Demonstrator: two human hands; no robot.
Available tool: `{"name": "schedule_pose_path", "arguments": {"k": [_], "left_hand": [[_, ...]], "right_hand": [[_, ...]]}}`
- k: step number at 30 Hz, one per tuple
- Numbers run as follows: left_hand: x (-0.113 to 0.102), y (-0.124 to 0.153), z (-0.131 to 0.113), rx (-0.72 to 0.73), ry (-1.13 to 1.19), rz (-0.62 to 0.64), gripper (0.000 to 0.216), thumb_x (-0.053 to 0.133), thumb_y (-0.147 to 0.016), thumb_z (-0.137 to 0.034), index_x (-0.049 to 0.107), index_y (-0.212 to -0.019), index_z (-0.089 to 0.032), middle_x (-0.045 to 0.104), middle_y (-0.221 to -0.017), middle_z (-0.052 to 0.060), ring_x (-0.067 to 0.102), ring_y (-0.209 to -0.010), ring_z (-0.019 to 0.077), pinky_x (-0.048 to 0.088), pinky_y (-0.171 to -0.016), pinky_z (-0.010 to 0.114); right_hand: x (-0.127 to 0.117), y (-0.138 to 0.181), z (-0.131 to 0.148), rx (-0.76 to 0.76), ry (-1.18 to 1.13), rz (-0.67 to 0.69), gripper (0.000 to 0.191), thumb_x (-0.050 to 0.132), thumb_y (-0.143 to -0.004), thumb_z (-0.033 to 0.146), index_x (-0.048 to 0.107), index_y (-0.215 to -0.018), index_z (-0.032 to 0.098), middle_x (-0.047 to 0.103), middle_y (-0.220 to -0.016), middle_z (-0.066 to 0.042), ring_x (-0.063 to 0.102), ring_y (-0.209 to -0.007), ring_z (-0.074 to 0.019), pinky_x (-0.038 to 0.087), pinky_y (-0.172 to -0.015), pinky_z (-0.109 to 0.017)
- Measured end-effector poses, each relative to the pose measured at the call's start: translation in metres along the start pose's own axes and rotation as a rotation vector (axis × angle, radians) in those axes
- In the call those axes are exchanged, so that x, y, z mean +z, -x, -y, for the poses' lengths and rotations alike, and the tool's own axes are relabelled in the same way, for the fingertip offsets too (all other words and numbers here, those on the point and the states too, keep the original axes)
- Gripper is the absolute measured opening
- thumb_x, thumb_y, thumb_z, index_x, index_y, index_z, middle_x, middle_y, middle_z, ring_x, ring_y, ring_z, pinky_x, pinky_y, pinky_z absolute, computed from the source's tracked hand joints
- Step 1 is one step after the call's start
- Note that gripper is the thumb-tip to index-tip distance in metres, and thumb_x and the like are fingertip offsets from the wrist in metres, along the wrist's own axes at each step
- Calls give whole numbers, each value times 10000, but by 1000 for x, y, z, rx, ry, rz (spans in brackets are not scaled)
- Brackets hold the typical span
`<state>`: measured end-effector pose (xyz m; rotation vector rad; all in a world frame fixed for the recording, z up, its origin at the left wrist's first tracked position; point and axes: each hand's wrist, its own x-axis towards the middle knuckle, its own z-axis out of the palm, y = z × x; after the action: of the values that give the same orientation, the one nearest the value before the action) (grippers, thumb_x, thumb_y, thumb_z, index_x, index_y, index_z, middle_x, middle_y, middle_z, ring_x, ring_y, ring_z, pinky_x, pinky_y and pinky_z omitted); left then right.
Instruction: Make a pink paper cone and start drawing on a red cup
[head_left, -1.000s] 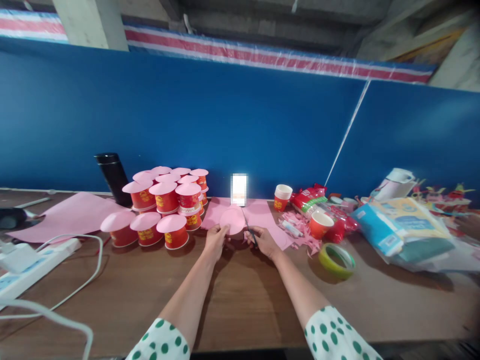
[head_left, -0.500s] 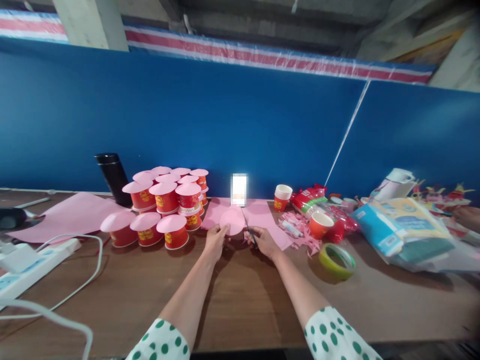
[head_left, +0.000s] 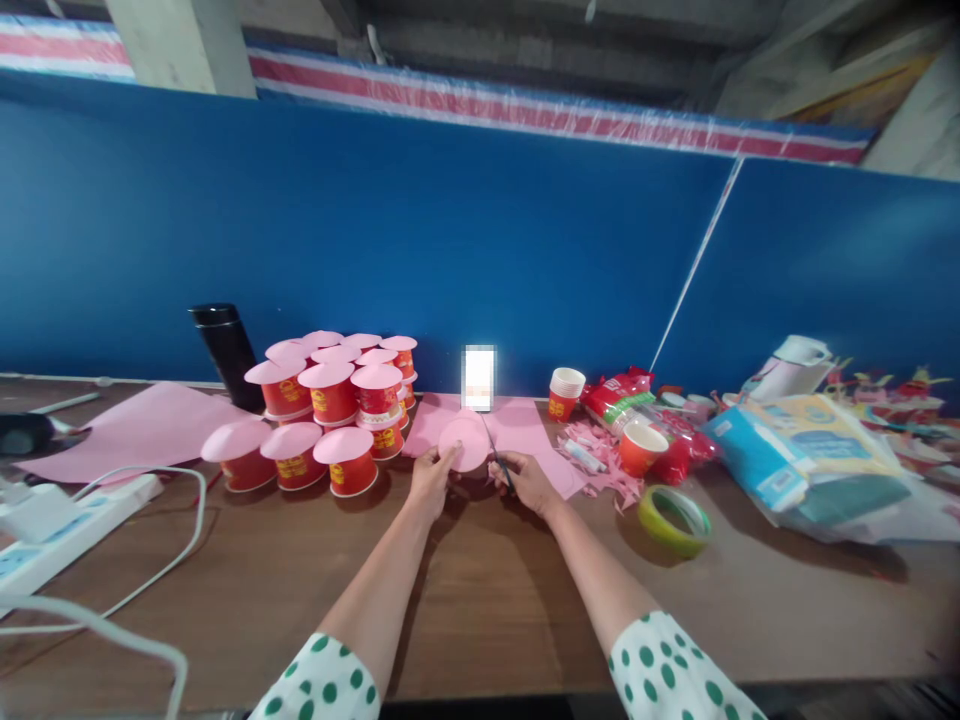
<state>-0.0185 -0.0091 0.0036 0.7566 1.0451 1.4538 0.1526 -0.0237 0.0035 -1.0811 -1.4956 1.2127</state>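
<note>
**Two hands hold scissors to a pink paper disc at a crowded craft bench**

A person in white sleeves with green dots stretches both bare forearms across a brown wooden bench [head_left: 480,600]. The left hand [head_left: 430,478] has thumb and fingers closed on the near-left edge of a round pink paper disc [head_left: 465,443]. It holds the disc just above the bench and tilted toward the camera, seemingly to keep the thin paper stiff and its rim turned to the blades.

The right hand [head_left: 529,480] is wrapped around dark-handled scissors [head_left: 499,462], which point to twelve o'clock and meet the disc's right edge. The blades are too small to show whether they are parted.

The disc sits between the two hands, over a flat pink paper sheet [head_left: 529,425], which looks like the same paper.

At ten o'clock from the hands, red paper cups [head_left: 330,400], each topped with a pink paper circle, stand in tiers near a blue partition [head_left: 375,230], apparently set clear of the cutting. A black cylindrical flask [head_left: 225,355] stands behind them. At three o'clock a green roll of tape [head_left: 673,518] lies flat, within easy reach of the right hand.
</note>
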Motion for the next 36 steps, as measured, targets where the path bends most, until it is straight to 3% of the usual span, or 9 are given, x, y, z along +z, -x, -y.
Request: {"name": "schedule_pose_path", "arguments": {"k": [6, 36], "left_hand": [[-3, -4, 5, 11, -31, 19, 428, 799, -502, -461, 600, -658, -115, 579, -508, 7, 482, -385, 85, 378, -363, 203], [-3, -2, 6, 19, -95, 35, 400, 793, -519, -433, 610, -670, -111, 563, -463, 3, 463, -344, 92, 334, -328, 199]], "right_hand": [[0, 0, 0, 6, -13, 7, 361, 679, -703, 417, 665, -950, 155, 563, -549, 30, 492, -448, -95, 372, -431, -207], [1, 1, 4, -10, 22, 12, 320, 654, -714, 429, 645, -869, 149, 563, -557, 26, 504, -461, -91, 359, -424, -188]]}}
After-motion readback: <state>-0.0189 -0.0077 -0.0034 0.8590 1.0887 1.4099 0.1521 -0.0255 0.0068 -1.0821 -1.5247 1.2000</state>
